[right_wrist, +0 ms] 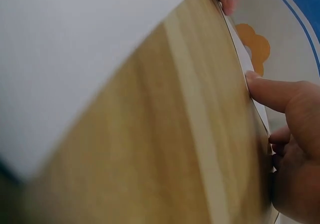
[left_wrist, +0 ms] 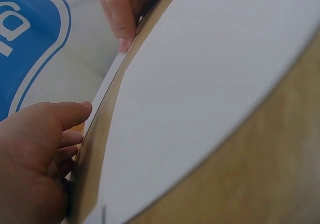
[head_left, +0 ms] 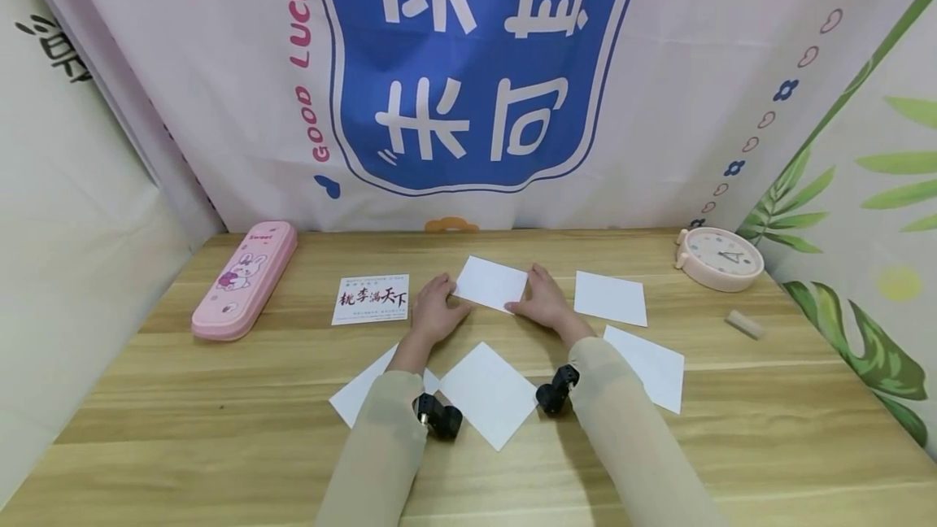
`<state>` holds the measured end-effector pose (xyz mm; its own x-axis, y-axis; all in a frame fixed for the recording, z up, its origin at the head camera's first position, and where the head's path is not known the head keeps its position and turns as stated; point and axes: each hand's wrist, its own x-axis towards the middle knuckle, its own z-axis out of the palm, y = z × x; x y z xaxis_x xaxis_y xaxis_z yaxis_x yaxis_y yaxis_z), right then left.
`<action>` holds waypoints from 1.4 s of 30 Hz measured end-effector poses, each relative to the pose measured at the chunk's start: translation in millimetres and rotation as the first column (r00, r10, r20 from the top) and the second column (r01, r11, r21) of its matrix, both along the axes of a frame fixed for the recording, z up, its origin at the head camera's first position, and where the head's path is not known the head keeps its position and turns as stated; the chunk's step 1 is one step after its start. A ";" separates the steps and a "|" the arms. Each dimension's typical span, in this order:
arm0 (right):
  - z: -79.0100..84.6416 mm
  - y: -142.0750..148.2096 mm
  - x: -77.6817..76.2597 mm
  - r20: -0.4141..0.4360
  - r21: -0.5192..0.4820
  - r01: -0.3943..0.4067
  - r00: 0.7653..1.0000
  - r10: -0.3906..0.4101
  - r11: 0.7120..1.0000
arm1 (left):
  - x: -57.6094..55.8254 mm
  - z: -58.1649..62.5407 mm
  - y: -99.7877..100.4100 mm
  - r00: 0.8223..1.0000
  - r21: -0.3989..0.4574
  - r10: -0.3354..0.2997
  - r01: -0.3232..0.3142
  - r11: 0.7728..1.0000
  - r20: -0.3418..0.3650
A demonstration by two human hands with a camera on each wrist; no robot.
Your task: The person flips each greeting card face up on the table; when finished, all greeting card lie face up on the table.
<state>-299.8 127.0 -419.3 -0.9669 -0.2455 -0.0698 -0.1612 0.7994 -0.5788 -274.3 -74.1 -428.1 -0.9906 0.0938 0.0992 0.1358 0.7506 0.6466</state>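
A blank white card lies slightly turned at the table's back middle, between both hands. My left hand holds its left end, thumb toward the near corner. At the opposite end, my right hand grips the card between thumb and fingers. Both wrist views show this card edge-on as a thin white strip, the thumbs at its edge. Left of it lies a card with red and dark printed characters. Nearer me, a blank card sits cornerwise between my forearms.
Another white card is partly covered by my left forearm. Two more, an upper one and a lower one, lie at right. A pink pencil case stands far left; a pink round clock and small eraser-like block lie right.
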 end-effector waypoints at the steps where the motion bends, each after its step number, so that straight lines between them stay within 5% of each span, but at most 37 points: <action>1: 0.5 0.5 0.3 0.002 0.001 -0.003 1.000 0.003 1.000 | -0.2 -0.2 0.3 1.000 0.009 0.001 -0.001 1.000 -0.001; 9: 4.3 3.7 0.7 0.046 -0.031 -0.033 0.998 0.035 0.999 | -2.4 -2.6 -0.3 0.999 0.052 0.022 -0.020 0.998 -0.032; 22: -1.2 10.0 -2.5 -0.022 -0.194 -0.080 0.997 0.077 0.978 | -3.3 0.1 1.0 1.000 -0.072 0.014 -0.016 0.997 -0.026; 35: -1.8 9.4 0.6 0.022 -0.214 -0.006 1.000 0.011 0.977 | -1.9 -0.4 2.7 0.998 0.058 0.061 -0.061 0.996 0.003; 42: -4.1 5.3 -2.3 0.025 -0.354 0.095 0.995 -0.093 0.930 | -3.5 -3.2 3.3 0.993 0.169 0.116 -0.108 0.980 -0.037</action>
<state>-302.1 132.3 -423.4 -0.9865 -0.1636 -0.0022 -0.0899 0.5532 -0.8282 -277.8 -70.8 -431.3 -0.9879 -0.0389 0.1503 0.0900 0.6451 0.7588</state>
